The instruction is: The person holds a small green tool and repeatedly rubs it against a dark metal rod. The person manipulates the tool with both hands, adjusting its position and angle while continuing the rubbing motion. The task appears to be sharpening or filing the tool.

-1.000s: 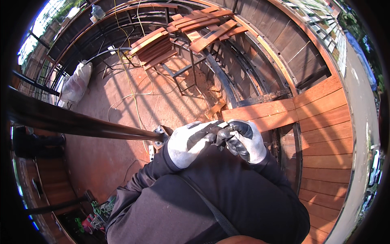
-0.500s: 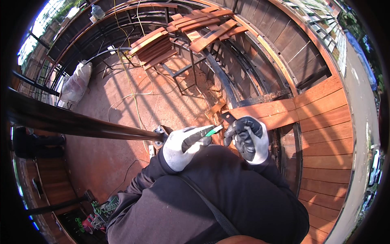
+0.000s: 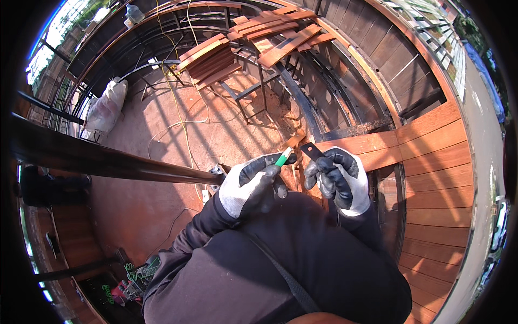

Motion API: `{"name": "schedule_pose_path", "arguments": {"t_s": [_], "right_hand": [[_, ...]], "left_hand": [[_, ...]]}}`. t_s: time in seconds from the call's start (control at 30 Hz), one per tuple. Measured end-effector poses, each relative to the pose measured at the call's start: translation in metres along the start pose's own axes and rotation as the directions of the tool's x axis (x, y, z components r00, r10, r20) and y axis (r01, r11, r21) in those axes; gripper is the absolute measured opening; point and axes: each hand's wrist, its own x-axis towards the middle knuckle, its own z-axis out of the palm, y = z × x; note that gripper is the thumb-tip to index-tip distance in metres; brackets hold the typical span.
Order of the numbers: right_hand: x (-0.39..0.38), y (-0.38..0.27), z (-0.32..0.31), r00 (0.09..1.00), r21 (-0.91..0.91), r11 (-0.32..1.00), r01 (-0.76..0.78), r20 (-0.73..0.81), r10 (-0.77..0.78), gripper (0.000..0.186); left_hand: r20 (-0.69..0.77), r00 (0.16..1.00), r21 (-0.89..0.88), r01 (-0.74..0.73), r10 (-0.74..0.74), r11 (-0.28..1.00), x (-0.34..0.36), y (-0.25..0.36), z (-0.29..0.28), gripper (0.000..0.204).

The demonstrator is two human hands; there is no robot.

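Observation:
My left hand (image 3: 249,182), in a white glove with black-coated palm and fingers, pinches a short green pencil (image 3: 283,159). Its pale, bare-wood tip points up and to the right. A matching glove covers my right hand (image 3: 345,179), whose fingers are closed on a flat dark metal strip (image 3: 311,150) with a round hole near its end. A small gap separates the pencil tip from the strip. Both hands are held in front of my chest; the gripped end of the strip is hidden by my fingers.
Reddish boards (image 3: 437,183) form a curved surface at my right. Cut boards (image 3: 210,62) lie stacked on a metal frame ahead. A dark post (image 3: 118,162) crosses the left side. A yellow cord (image 3: 183,129) runs over the floor, and a white sack (image 3: 105,108) stands far left.
My right hand has moved slightly right and turned, so more of the dark strip shows. The pencil is tilted more upright in my left hand. The view has shifted a little.

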Motion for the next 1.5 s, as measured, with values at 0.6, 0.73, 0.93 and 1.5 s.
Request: {"name": "schedule_pose_path", "arguments": {"t_s": [0.6,0.73,0.93,1.5], "right_hand": [[0.011,0.007,0.013,0.908,0.185,0.927,-0.327,0.335,0.253,0.022],[0.007,0.011,0.011,0.931,0.131,0.952,-0.277,0.282,0.232,0.022],[0.008,0.017,0.0,0.997,0.16,0.987,-0.017,0.071,0.006,0.019],[0.013,0.018,-0.021,0.968,0.169,0.979,-0.115,0.241,0.072,0.026]], "left_hand": [[0.166,0.942,0.431,-0.335,0.291,0.838,-0.002,-0.005,-0.016,0.028],[0.186,0.914,0.486,-0.405,0.361,0.775,-0.004,-0.001,-0.013,0.027],[0.106,0.943,0.5,-0.325,0.316,0.803,-0.01,-0.007,-0.016,0.03],[0.065,0.996,-0.068,-0.058,0.063,0.996,0.007,-0.017,-0.012,0.038]]}}
